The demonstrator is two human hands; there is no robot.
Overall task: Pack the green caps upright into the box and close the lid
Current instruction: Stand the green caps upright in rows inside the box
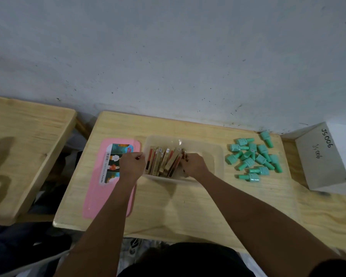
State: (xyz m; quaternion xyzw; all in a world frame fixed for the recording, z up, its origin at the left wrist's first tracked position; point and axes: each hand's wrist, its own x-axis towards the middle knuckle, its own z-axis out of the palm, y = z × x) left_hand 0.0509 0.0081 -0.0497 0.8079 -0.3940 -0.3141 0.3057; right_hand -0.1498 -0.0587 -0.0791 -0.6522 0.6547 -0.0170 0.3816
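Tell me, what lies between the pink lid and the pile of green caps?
In the head view, the clear box sits between the pink lid and the green caps, with brown packets and both hands at it.

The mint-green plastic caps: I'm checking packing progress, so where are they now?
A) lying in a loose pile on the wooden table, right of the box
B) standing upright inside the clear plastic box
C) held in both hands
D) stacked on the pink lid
A: the mint-green plastic caps lie scattered on the wooden table, right of the clear plastic box, which holds only slim brown cartons.
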